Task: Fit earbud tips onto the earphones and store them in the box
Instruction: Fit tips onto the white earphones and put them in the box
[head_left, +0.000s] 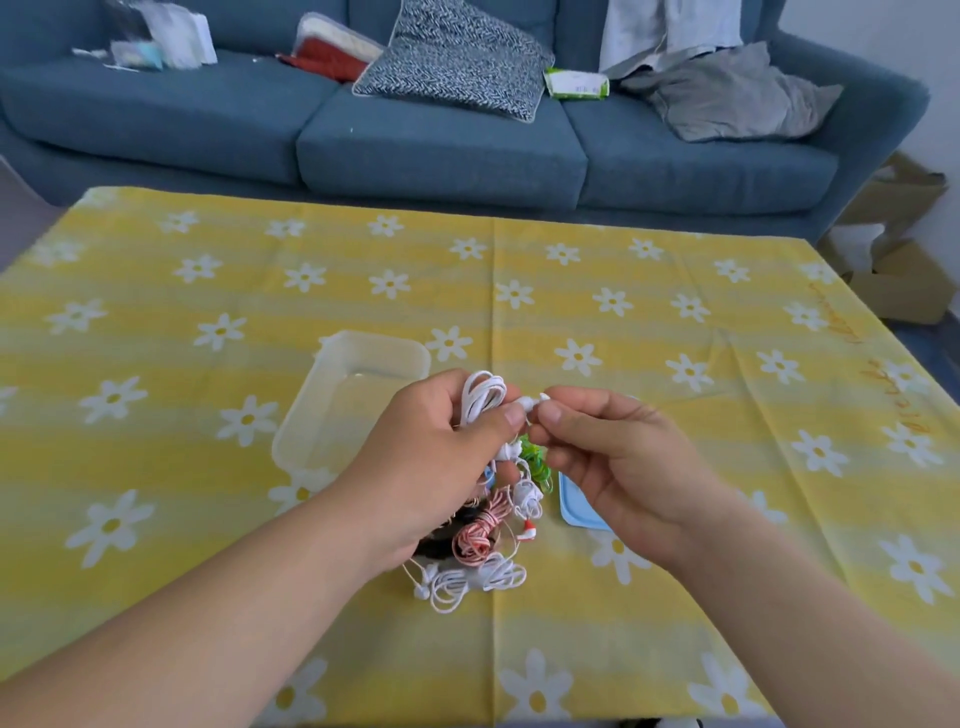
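The left hand (441, 457) was raised above the table, and its fingers were curled round a coiled white earphone cable (483, 397), whose loops stood out above the fist. The thumb of this hand pressed against a small white earbud (531, 402) at the end of the cable. The right hand (618, 457) met it from the other side: its thumb and forefinger pinched the same earbud, and the other fingers were loosely bent underneath. Whether a tip was already on the earbud I could not tell, because the piece was too small. A second white earbud (506, 450) hung just below the left thumb.

The clear plastic box (374, 343) stood open on the yellow tablecloth (675, 322), behind the left hand and partly hidden by it. A blue lid (574, 506) lay flat on the cloth, partly under the right hand. Under both hands lay a pile of earphones (483, 551): a red-and-white cable, a green one, and white coils nearest to the person. Behind the table stood a blue sofa (441, 150) with a patterned cushion (452, 57) on it
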